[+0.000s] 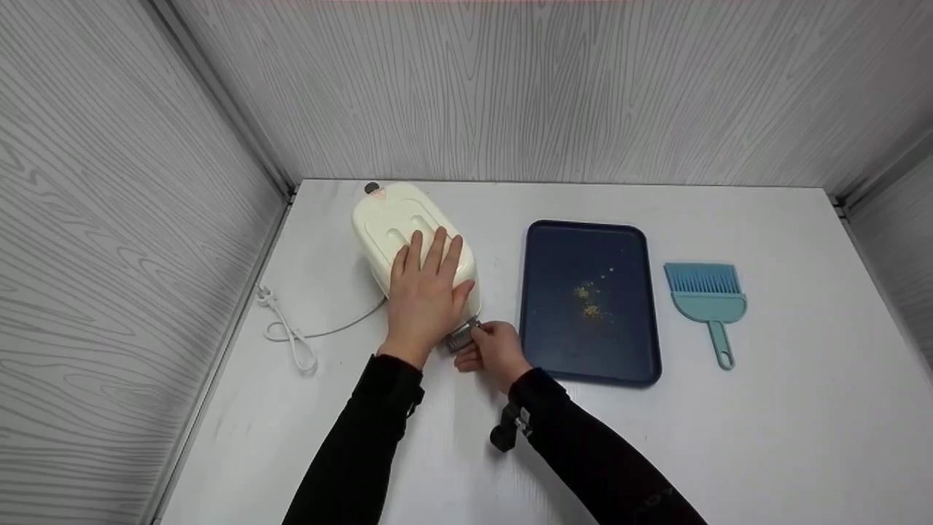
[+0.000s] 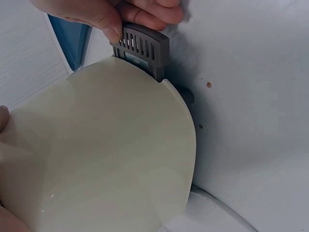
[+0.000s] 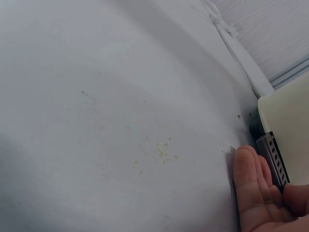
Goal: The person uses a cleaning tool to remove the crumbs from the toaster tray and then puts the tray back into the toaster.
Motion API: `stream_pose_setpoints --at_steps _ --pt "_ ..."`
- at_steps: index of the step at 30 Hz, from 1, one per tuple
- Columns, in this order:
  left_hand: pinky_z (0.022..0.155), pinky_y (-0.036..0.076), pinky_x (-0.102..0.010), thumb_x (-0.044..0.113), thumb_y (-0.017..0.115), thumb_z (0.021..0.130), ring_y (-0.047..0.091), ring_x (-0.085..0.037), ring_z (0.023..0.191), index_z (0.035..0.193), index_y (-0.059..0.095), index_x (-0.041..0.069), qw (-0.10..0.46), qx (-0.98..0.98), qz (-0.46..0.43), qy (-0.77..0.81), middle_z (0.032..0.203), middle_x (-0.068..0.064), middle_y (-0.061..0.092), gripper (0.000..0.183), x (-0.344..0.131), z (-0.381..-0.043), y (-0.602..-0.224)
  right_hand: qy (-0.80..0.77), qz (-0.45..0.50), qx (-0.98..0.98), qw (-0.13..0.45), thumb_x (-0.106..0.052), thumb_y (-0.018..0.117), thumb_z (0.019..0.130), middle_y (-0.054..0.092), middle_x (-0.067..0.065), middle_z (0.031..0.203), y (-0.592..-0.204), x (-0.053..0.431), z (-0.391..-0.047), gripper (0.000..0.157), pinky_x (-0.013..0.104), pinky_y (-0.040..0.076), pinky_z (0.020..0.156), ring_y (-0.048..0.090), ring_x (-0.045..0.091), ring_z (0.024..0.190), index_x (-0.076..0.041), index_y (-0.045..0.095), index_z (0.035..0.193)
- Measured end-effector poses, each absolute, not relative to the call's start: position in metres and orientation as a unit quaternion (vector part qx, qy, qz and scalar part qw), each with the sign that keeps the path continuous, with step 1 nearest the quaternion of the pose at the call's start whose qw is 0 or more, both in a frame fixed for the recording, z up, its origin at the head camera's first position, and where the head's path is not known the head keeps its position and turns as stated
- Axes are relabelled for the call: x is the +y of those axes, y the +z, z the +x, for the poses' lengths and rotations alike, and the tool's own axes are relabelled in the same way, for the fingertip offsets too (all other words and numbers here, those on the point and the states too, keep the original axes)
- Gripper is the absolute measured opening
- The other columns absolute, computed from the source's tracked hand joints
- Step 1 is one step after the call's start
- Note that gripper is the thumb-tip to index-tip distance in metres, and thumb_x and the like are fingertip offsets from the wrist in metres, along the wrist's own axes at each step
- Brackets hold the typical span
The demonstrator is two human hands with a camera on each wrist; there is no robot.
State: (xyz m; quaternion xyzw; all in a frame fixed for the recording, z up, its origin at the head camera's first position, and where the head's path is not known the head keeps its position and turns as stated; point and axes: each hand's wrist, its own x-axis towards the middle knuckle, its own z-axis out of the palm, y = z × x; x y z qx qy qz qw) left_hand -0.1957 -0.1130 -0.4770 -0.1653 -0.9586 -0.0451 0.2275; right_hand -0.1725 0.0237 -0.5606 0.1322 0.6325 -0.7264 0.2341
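Note:
A cream toaster-like appliance (image 1: 393, 211) with rounded corners sits left of centre, two oval recesses in its upper face. My left hand (image 1: 426, 302) lies on top of it, fingers straight and slightly spread. At the near end, a grey slotted piece (image 1: 461, 338) juts out on short legs, as the left wrist view shows. My right hand (image 1: 499, 354) pinches this slotted piece (image 2: 145, 43) by one end, thumb on its face. The remaining fingers (image 3: 248, 179) extend beside it in the right wrist view.
A dark blue tray (image 1: 554, 350) with crumbs (image 1: 590, 310) lies right of the hands. Farther right is a teal brush nested with a dustpan (image 1: 707, 306). The appliance's white cord (image 1: 295, 343) and plug lie at left. Small crumbs (image 3: 163, 152) dot the white table. Walls stand behind and beside.

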Motion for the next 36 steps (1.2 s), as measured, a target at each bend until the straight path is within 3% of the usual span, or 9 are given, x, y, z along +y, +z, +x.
stream_pose_setpoints --at_steps 36 --pt "0.122 0.029 -0.056 0.044 0.057 0.104 0.035 -0.043 0.149 0.156 0.046 0.012 0.209 -0.964 -0.159 -0.044 0.161 -0.014 0.043 0.062 -0.115 -0.195 -0.475 -0.711 0.157 0.639 0.25 -0.009 0.045 0.111 0.073 0.021 0.084 -0.556 0.017 -0.184 0.025 0.041 0.065 0.071 0.075 0.025 0.068 0.009 0.061 0.118"
